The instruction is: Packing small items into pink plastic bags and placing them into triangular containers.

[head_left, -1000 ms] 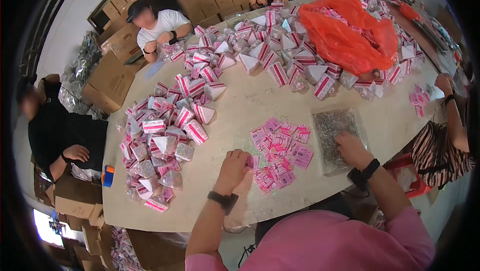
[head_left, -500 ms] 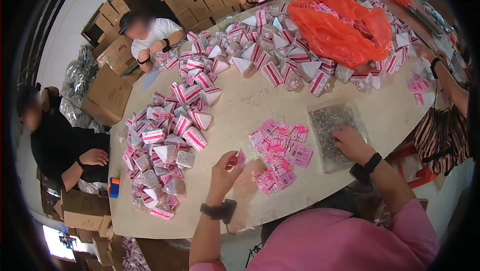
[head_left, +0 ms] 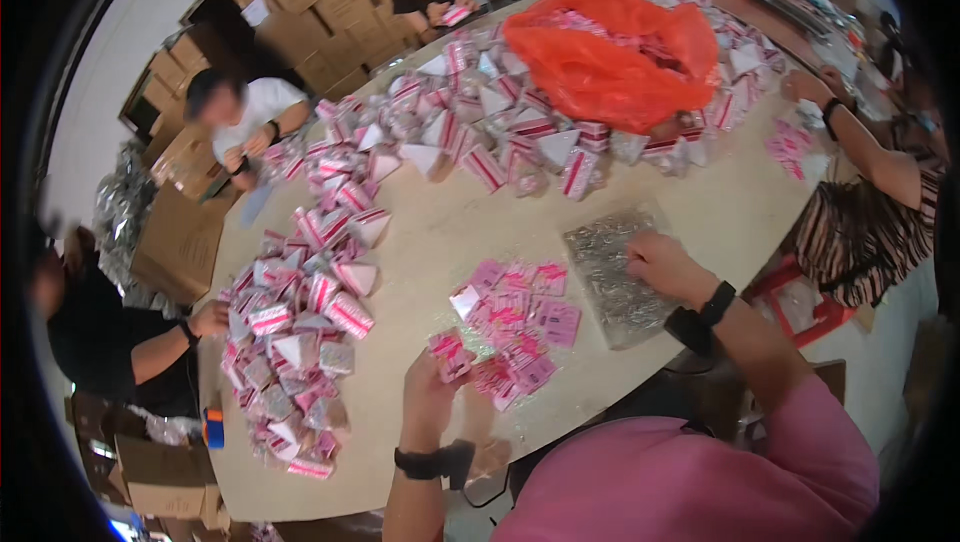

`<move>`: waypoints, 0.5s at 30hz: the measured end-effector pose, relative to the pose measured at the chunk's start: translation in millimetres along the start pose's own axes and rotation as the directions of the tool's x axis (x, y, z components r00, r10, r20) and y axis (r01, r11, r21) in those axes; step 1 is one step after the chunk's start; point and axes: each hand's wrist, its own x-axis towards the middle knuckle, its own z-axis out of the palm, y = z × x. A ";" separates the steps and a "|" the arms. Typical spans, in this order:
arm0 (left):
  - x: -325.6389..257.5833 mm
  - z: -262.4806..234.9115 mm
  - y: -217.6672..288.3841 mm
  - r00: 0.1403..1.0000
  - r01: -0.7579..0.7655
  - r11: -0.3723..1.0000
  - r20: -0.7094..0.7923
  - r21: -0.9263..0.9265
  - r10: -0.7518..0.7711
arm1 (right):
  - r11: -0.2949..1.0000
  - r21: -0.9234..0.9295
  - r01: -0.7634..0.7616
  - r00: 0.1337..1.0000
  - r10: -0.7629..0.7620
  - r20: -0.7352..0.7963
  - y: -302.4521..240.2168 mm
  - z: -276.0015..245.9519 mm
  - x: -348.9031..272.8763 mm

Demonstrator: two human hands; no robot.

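Observation:
My left hand pinches a pink printed card upright, just left of a loose pile of pink cards on the table. My right hand is over a shallow see-through tray holding many small thin metallic pieces. Its fingers are curled together above the pieces; whatever they may grip is too small to make out. Both my wrists carry dark bands.
Heaped clear packets with pink-and-white tops line the table's left and far sides. An open red plastic bag sits among them. Several people work around the table. A blue-orange tape roll lies at the left edge.
The view has shifted, moving the table contents leftward. My left hand has turned the pink card so its printed face shows. My right hand stays over the tray, its fingers more curled.

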 end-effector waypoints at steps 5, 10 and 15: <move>-1.1 12.2 1.4 1.000 -0.003 0.990 -0.017 0.141 0.005 | 0.977 0.190 -0.094 0.994 0.101 -0.029 -5.7 -15.7 1.5; 2.0 31.9 5.6 1.000 -0.016 0.961 -0.016 0.274 0.021 | 0.793 0.538 -0.287 0.954 0.284 0.091 8.5 -6.6 -1.7; 0.2 6.4 -13.7 0.996 0.071 0.996 -0.054 0.054 -0.068 | 0.762 0.585 -0.278 0.953 0.294 0.069 -9.0 1.6 -1.1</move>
